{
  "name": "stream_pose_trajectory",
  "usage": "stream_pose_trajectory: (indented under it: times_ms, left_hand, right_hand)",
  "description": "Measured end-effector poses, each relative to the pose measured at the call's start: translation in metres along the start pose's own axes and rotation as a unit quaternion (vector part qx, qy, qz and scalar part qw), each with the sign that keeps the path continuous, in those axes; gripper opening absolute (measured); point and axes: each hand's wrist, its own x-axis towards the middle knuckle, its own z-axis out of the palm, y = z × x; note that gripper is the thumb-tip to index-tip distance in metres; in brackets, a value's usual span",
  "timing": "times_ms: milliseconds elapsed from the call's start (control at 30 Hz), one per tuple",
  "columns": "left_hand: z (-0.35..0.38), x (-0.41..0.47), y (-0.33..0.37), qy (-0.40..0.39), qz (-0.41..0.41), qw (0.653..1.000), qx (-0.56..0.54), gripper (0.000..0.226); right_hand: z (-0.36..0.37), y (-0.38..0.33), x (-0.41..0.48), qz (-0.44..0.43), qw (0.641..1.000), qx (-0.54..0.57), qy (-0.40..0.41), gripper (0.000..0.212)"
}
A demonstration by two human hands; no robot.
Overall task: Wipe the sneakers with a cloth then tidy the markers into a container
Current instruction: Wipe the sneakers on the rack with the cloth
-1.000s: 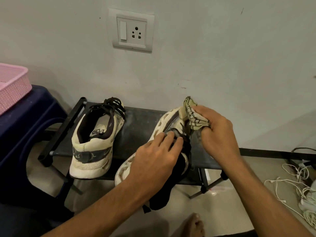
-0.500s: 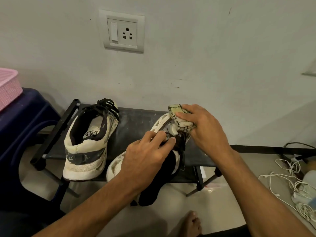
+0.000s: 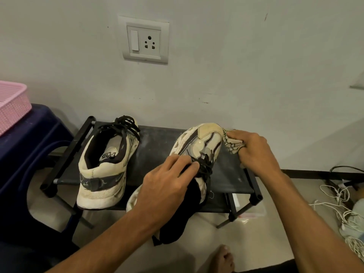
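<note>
Two worn cream sneakers with black laces sit on a low black rack (image 3: 157, 140). The left sneaker (image 3: 106, 164) stands heel toward me, untouched. The right sneaker (image 3: 199, 148) is tilted onto its side, toe toward the wall. My left hand (image 3: 167, 186) rests on its laces and tongue, steadying it. My right hand (image 3: 254, 152) grips a bunched pale cloth (image 3: 230, 142) with dark stitching and presses it against the sneaker's right side near the toe. A black sock (image 3: 181, 217) hangs out of the shoe's opening. No markers are in view.
A pink basket (image 3: 11, 107) sits on a dark blue plastic stool (image 3: 29, 146) at the left. A wall socket (image 3: 144, 41) is above the rack. White cables (image 3: 338, 209) lie tangled on the floor at right. My bare foot (image 3: 223, 259) is near the bottom edge.
My right hand has slid the cloth from the top of the toe down to the shoe's right side, uncovering the toe cap. My left hand stays on the laces.
</note>
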Motion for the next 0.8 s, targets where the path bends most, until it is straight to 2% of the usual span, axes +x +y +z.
stream_pose_trajectory:
  times_ms: [133,300,367,467,533,667,733,800]
  left_hand:
    - [0.000,-0.003,0.003,-0.077,-0.005,0.997,-0.021,0.051]
    - [0.001,0.001,0.003,-0.116,-0.040,0.992,-0.017,0.080]
    - [0.002,0.001,0.003,-0.122,-0.043,0.991,-0.021,0.090]
    - [0.006,-0.002,0.006,-0.110,-0.010,0.994,-0.009,0.083]
    - [0.009,-0.004,0.009,-0.092,0.008,0.996,0.005,0.073]
    - [0.009,-0.008,0.010,-0.065,-0.001,0.998,-0.002,0.053]
    - [0.009,-0.009,0.009,-0.063,-0.002,0.998,-0.002,0.052]
    - [0.010,-0.009,0.009,-0.061,0.002,0.998,-0.001,0.049]
  right_hand:
    - [0.005,-0.009,-0.006,0.036,0.996,0.083,-0.011,0.064]
    - [0.009,-0.017,-0.012,0.022,0.991,0.132,-0.008,0.052]
    - [0.010,-0.019,-0.014,0.010,0.990,0.135,0.030,0.047]
    - [0.013,-0.026,-0.016,-0.058,0.981,0.143,0.117,0.055]
    - [0.021,-0.032,-0.019,-0.129,0.979,0.116,0.108,0.057]
    - [0.036,-0.032,-0.024,-0.254,0.964,-0.046,0.070,0.058]
    - [0.034,-0.029,-0.012,-0.241,0.963,-0.074,0.094,0.057]
    - [0.032,-0.032,-0.003,-0.179,0.975,-0.061,0.118,0.058]
